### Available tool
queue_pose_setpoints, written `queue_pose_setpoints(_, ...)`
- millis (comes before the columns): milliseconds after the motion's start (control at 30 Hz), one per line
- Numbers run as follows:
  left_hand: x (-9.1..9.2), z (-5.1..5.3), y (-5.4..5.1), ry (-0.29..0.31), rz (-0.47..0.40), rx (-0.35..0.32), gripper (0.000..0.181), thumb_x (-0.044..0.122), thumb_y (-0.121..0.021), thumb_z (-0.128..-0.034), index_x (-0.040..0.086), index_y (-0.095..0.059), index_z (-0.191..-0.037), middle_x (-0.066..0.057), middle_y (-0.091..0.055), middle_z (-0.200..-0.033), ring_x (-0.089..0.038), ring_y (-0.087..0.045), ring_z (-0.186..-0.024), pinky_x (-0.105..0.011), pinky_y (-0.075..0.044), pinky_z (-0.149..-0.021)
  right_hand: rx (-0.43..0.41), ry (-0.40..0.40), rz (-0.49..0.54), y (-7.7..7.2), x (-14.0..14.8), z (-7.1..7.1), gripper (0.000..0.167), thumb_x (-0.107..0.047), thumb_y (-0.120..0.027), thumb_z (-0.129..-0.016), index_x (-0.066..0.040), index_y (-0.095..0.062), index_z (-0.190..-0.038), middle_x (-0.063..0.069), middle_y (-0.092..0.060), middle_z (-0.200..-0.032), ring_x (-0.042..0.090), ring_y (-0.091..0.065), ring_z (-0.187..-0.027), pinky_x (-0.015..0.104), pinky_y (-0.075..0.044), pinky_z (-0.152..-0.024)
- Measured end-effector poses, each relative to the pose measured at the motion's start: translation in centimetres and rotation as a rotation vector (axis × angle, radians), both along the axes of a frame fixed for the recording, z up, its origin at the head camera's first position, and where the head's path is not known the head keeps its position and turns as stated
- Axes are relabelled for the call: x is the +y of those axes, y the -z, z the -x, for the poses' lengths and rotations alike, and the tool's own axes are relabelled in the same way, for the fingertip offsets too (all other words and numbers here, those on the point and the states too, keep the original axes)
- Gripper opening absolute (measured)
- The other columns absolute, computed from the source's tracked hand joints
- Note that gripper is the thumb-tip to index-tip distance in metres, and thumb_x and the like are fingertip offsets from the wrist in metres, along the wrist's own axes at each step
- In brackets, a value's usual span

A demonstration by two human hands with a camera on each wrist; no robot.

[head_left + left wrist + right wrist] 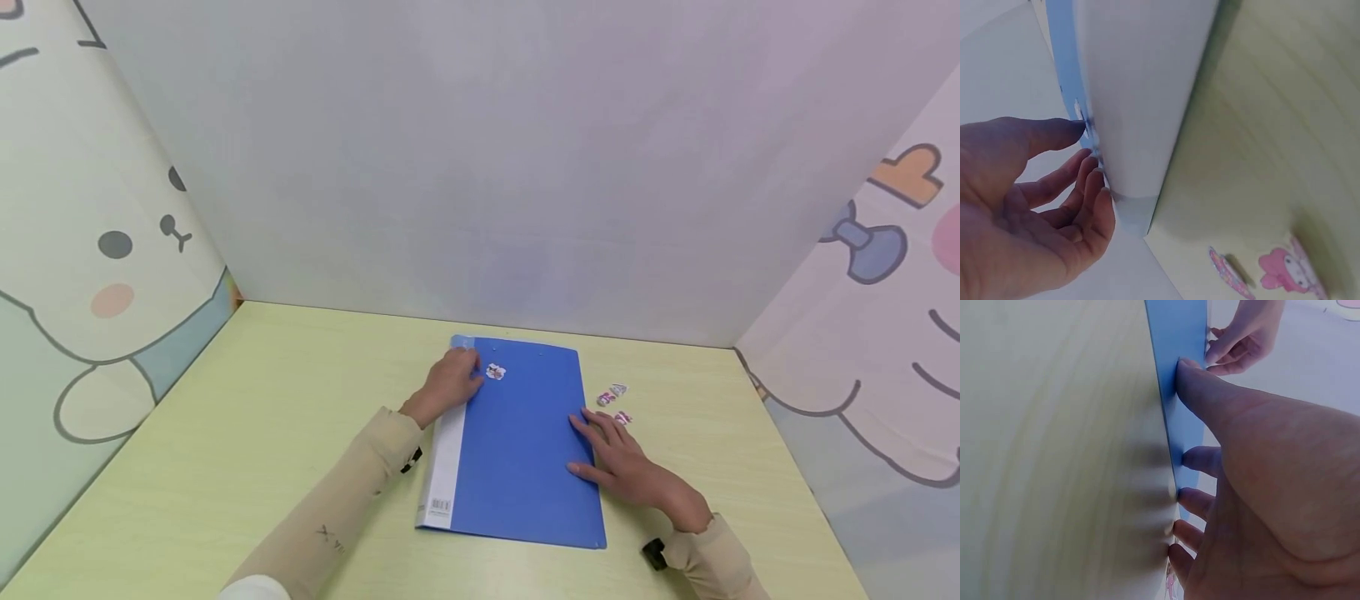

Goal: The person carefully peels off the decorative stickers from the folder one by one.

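Note:
A blue folder (525, 450) with a white spine lies flat on the table. A small cartoon sticker (495, 372) is on its cover near the top left. My left hand (450, 379) rests over the upper spine, fingers loosely bent, its thumb (1054, 134) and fingertips touching the cover close to the sticker. My right hand (626, 462) lies across the folder's right edge with fingers spread, thumb and fingertips touching the cover, as the right wrist view also shows.
Small cartoon stickers lie on the yellowish table (300, 392) right of the folder, one of them (622, 417) close to my right fingers. A plain pale wall (480, 208) stands behind. Cartoon-printed panels (112, 333) flank the table.

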State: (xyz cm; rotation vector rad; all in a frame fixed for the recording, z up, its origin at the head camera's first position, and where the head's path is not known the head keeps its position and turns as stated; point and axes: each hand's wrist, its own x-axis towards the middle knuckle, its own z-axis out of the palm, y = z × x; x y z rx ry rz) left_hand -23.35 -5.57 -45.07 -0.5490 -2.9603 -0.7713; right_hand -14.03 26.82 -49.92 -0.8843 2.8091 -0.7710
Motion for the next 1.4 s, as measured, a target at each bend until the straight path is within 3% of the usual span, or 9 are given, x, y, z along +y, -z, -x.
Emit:
queue_pose_setpoints(367, 1.3, 0.1, 0.2, 0.000, 0.036, 0.046, 0.018, 0.013, -0.072, -0.0968, -0.002, -0.064, -0.102, -0.012, -0.061, -0.092, -0.025, -0.056, -0.082, -0.039, -0.052, -0.070, -0.011, 0.004, 0.001, -0.3, -0.1, -0.2, 0.074, -0.034, -0.065, -0.102, 0.001, -0.033, -0.158, 0.025, -0.023, -0.162, 0.044, -0.021, -0.147, 0.067, -0.022, -0.112)
queue_pose_setpoints(633, 1.9, 0.4, 0.2, 0.017, 0.024, 0.029, 0.021, 0.013, -0.069, -0.0994, -0.004, -0.065, -0.111, -0.015, -0.061, -0.102, -0.026, -0.056, -0.090, -0.040, -0.052, -0.079, -0.003, 0.005, -0.013, -0.3, -0.1, -0.1, 0.074, -0.035, -0.065, -0.102, 0.001, -0.032, -0.158, 0.025, -0.023, -0.162, 0.044, -0.022, -0.147, 0.067, -0.023, -0.112)
queue_pose_setpoints(1033, 2.5, 0.6, -0.1, 0.017, 0.024, 0.018, 0.016, 0.010, -0.069, -0.0987, -0.003, -0.063, -0.106, -0.016, -0.060, -0.101, -0.029, -0.059, -0.092, -0.043, -0.054, -0.081, 0.009, 0.007, -0.017, 0.2, -0.1, 0.1, 0.074, -0.036, -0.065, -0.102, 0.001, -0.033, -0.158, 0.024, -0.024, -0.162, 0.044, -0.023, -0.147, 0.067, -0.024, -0.113)
queue_pose_setpoints(1300, 2.5, 0.8, 0.1, 0.034, -0.024, 0.025, 0.010, 0.004, -0.068, -0.0975, -0.003, -0.062, -0.102, -0.016, -0.062, -0.101, -0.031, -0.059, -0.092, -0.043, -0.052, -0.085, 0.006, 0.004, 0.000, 0.2, -0.1, 0.0, 0.073, -0.035, -0.065, -0.102, 0.002, -0.033, -0.157, 0.025, -0.024, -0.162, 0.044, -0.022, -0.146, 0.067, -0.024, -0.111)
queue_pose_setpoints(1400, 2.3, 1.0, 0.2, 0.045, -0.053, 0.023, 0.005, -0.002, -0.064, -0.0972, -0.004, -0.062, -0.101, -0.015, -0.062, -0.099, -0.030, -0.058, -0.090, -0.042, -0.052, -0.083, 0.017, -0.002, 0.005, -0.7, -0.5, -0.3, 0.072, -0.032, -0.065, -0.102, 0.004, -0.035, -0.156, 0.028, -0.026, -0.160, 0.047, -0.024, -0.144, 0.068, -0.026, -0.110)
